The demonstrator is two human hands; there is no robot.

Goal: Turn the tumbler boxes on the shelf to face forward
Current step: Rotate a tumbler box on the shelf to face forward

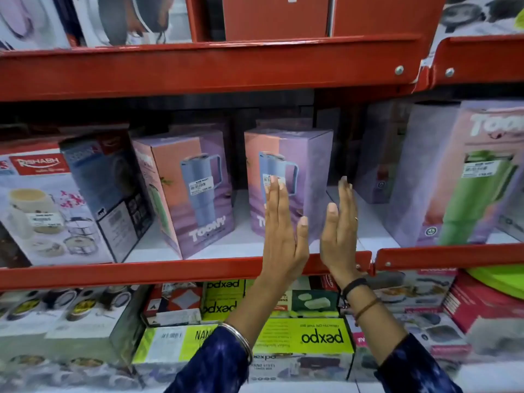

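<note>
- The middle tumbler box (286, 182) is stood upright on the white floor of the middle shelf (175, 272), near its front edge, and is set at an angle so that a corner is turned toward the aisle.
- It is printed in lilac and peach, with a blue handled tumbler pictured on the left face and a white price sticker over it; the right face is plain lilac.
- The left hand (282, 225) is laid flat against the pictured face, fingers straight and close together, nothing pinched.
- The right hand (340, 222) is held flat beside the plain face, fingers extended; whether it is touching the carton cannot be told.
- The step in hand is judged to be the squaring of this box: it is best pressed lightly between both palms and pivoted on its base until the pictured face is parallel to the red rail, without being lifted or tipped.
- Pressure is best kept low on the carton, since a tall light box is judged easy to topple.
- To the left, a second blue tumbler box (195, 191) is also angled; to the right, a green tumbler box (476, 177) is seen, well apart.
- Cookware cartons are stacked on the shelf below.
</note>
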